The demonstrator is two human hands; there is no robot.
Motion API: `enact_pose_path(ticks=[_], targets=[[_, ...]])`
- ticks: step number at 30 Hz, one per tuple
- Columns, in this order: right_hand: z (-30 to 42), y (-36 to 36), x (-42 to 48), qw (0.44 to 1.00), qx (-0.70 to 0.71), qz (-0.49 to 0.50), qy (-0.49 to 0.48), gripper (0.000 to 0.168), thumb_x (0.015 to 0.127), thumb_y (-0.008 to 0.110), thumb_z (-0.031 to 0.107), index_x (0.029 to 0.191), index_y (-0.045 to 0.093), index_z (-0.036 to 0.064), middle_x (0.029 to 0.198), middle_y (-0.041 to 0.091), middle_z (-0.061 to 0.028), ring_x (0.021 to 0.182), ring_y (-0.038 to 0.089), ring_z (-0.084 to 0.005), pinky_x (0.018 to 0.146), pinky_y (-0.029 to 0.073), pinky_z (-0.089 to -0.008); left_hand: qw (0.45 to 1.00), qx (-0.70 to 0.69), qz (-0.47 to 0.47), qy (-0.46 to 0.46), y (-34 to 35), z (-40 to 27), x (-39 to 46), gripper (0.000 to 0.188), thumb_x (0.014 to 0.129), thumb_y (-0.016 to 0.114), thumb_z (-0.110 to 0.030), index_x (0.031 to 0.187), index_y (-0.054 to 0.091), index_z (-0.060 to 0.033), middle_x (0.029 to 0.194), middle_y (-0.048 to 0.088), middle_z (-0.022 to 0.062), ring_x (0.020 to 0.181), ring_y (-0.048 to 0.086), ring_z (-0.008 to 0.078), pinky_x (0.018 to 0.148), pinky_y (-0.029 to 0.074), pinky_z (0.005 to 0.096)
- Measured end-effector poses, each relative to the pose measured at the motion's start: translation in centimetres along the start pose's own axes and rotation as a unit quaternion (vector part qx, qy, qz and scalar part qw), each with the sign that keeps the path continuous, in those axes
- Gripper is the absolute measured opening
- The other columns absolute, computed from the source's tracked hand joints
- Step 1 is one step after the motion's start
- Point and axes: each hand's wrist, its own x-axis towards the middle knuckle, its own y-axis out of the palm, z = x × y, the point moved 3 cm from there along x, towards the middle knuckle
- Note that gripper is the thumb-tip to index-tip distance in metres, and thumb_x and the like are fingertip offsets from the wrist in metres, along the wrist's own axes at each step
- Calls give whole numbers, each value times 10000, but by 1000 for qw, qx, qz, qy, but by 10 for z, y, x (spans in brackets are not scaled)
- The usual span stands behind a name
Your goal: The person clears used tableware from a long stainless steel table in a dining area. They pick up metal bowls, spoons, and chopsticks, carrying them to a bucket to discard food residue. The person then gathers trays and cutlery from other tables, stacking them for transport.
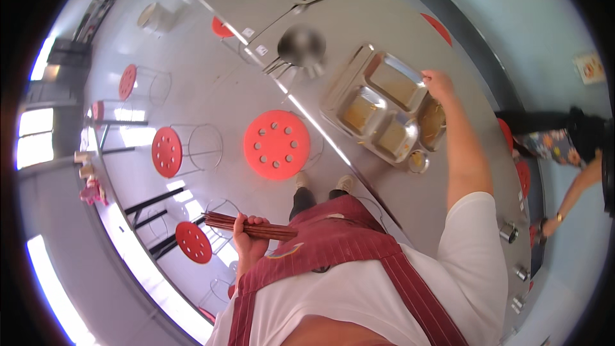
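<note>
My left hand (252,238) is closed around a bundle of dark brown chopsticks (216,221), held in front of my apron. On the right, the fingers of my right hand (438,85) grip the far rim of a stainless-steel compartment tray (389,110). Bits of yellowish food and liquid lie in its compartments. Whether the tray is lifted or resting on the grey table (423,192) is hard to tell. Beyond the tray is a blurred round metal bowl (301,45), with metal utensil handles (278,66) at its near side.
A spoon and another long utensil (317,2) lie farther along the table. Several metal cups (508,232) stand at the right. A red stool (277,145) is beside the table, with more stools to the left. Another person (571,149) is at the right edge. A white bucket (154,18) stands on the floor.
</note>
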Motion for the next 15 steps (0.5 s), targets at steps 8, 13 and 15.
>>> enact_pose_path(ticks=[8, 13, 15], targets=[[88, 4, -12, 981, -19, -176, -74, 268, 783, 568, 187, 1037, 583, 104, 976, 591, -112, 892, 557, -304, 758, 452, -399, 1000, -7, -3, -18, 0, -15, 15, 169, 809, 588, -206, 722, 477, -111, 641, 502, 27, 648, 511, 185, 714, 438, 361], [101, 15, -29, 969, -93, -226, -42, 333, 783, 570, 182, 1107, 533, 116, 1067, 544, -132, 969, 521, -308, 807, 418, -434, 997, 17, 47, -57, 5, -47, 45, 166, 813, 584, -221, 721, 487, -120, 637, 506, 18, 648, 514, 180, 714, 438, 359], [115, 15, -40, 968, -85, -234, -3, 370, 768, 578, 170, 1128, 511, 115, 1114, 516, -134, 1001, 504, -308, 825, 404, -445, 995, 21, 58, -76, -2, -65, 61, 174, 812, 585, -226, 716, 485, -122, 635, 502, 13, 652, 514, 178, 717, 437, 357]])
